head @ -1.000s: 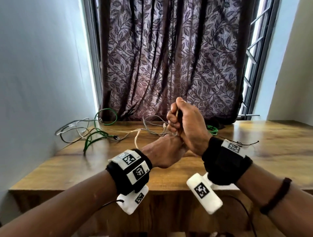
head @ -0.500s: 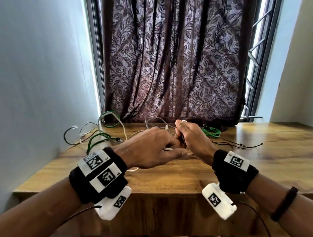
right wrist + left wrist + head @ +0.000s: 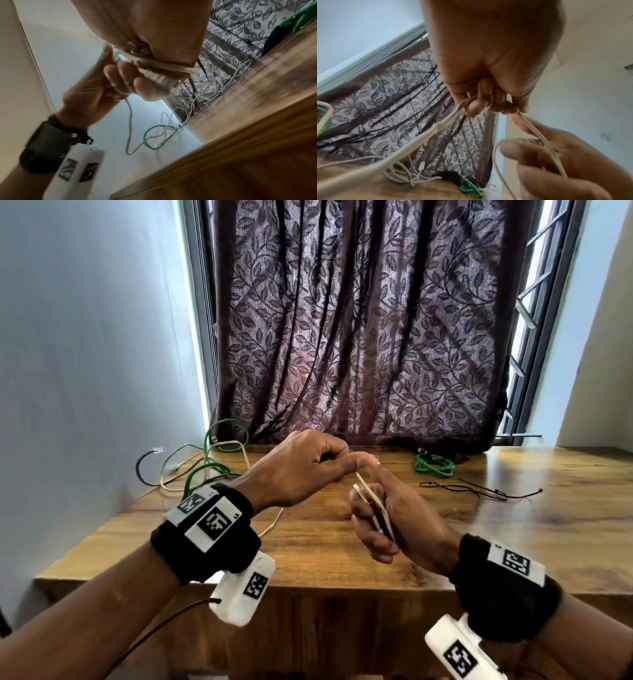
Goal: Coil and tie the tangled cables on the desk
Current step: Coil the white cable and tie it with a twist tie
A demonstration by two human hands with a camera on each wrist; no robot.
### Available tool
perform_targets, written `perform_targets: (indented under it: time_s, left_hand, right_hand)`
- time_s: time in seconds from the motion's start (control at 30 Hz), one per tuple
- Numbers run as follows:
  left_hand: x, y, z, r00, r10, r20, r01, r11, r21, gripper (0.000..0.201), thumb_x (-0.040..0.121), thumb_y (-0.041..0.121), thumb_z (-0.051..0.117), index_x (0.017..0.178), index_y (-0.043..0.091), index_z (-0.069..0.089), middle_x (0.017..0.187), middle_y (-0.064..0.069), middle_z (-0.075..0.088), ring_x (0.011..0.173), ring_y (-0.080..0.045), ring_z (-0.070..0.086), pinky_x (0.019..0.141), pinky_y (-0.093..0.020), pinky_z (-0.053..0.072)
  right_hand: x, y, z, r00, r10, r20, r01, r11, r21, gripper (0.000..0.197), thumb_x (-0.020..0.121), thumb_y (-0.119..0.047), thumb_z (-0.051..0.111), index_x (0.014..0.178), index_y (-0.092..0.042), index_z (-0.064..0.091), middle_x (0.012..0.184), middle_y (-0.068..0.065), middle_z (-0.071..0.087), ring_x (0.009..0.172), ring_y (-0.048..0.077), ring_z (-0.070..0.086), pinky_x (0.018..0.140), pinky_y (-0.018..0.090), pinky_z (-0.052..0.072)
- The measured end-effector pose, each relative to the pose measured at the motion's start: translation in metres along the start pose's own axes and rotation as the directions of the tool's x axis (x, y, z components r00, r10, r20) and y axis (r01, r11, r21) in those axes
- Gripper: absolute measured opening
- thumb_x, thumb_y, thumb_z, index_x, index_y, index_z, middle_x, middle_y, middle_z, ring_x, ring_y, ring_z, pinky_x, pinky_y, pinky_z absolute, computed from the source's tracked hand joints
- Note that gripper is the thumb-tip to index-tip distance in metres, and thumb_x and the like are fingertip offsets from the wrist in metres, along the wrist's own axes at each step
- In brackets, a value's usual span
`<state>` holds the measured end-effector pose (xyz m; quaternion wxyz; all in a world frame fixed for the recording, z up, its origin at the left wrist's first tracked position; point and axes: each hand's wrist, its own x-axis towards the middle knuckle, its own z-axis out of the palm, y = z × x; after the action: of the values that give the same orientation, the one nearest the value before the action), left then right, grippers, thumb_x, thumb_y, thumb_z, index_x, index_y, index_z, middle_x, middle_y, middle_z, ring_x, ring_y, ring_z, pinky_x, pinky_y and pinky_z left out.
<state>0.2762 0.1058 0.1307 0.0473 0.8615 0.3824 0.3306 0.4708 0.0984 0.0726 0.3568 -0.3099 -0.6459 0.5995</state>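
White cable [image 3: 373, 505] is coiled in loops in your right hand [image 3: 394, 522], fingers curled round it above the worktop [image 3: 308, 549] near its front edge; your left hand [image 3: 301, 470] pinches its running strand. The right wrist view alone shows wraps round the fingers [image 3: 154, 86]. A tangle [image 3: 202, 470] lies far left, a green bundle [image 3: 434, 466] by the curtain [image 3: 359, 337].

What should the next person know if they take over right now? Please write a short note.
Right hand: holds the white cable loops coiled so far.
Left hand: pinches the same cable, feeding the next loop.
Its loose rest runs to the tangle at the desk's far left.
Done: one green coil, far right.
Left: finish and tie white, then the tangle. Black ties lie right.
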Motion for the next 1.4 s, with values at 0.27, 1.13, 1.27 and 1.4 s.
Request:
perform_targets:
  time_s: [0.27, 1.13, 1.27, 1.4]
  left_hand:
    - [0.006, -0.013, 0.024, 0.987, -0.073, -0.146, 0.054, 0.99, -0.129, 0.062, 0.102, 0.055, 0.054, 0.07, 0.003, 0.051, 0.061, 0.01, 0.034, 0.057, -0.006, 0.031, 0.052, -0.03, 0.03]
    - [-0.053, -0.007, 0.077, 0.97, 0.066, 0.232, -0.138, 0.94, 0.311, 0.048, 0.108, 0.059, 0.034, 0.077, 0.024, 0.049, 0.06, 0.013, 0.043, 0.051, -0.005, 0.043, 0.054, -0.032, 0.044]
    - [-0.05, -0.013, 0.059, 0.976, 0.095, 0.196, -0.144, 0.957, 0.253, 0.051, 0.105, 0.06, 0.044, 0.068, 0.026, 0.051, 0.055, 0.013, 0.043, 0.046, -0.002, 0.041, 0.051, -0.026, 0.031]
    - [-0.036, -0.017, 0.041, 0.987, 0.136, 0.085, -0.149, 0.973, 0.177, 0.048, 0.105, 0.054, 0.048, 0.063, 0.031, 0.042, 0.053, 0.008, 0.042, 0.049, -0.008, 0.042, 0.05, -0.02, 0.027]
  right_hand:
    - [-0.013, -0.008, 0.006, 0.984, -0.109, 0.14, 0.058, 0.943, 0.329, 0.041, 0.104, -0.043, 0.027, 0.076, -0.016, 0.041, 0.051, 0.0, 0.026, 0.044, 0.014, 0.014, 0.041, 0.026, 0.025]
    - [0.041, 0.0, -0.018, 0.936, -0.202, -0.287, 0.28, 0.923, 0.264, 0.035, 0.099, -0.055, 0.039, 0.09, -0.021, 0.041, 0.082, 0.012, 0.061, 0.076, 0.023, 0.053, 0.078, 0.041, 0.042]
    - [0.04, 0.008, -0.031, 0.962, -0.039, -0.27, 0.088, 0.982, 0.17, 0.069, 0.084, -0.088, 0.035, 0.093, -0.02, 0.044, 0.086, 0.012, 0.066, 0.081, 0.025, 0.058, 0.083, 0.046, 0.04]
    - [0.032, 0.011, -0.035, 0.988, 0.098, -0.123, -0.081, 0.987, 0.136, 0.097, 0.065, -0.104, 0.036, 0.103, -0.014, 0.042, 0.086, 0.011, 0.064, 0.077, 0.024, 0.058, 0.069, 0.039, 0.038]
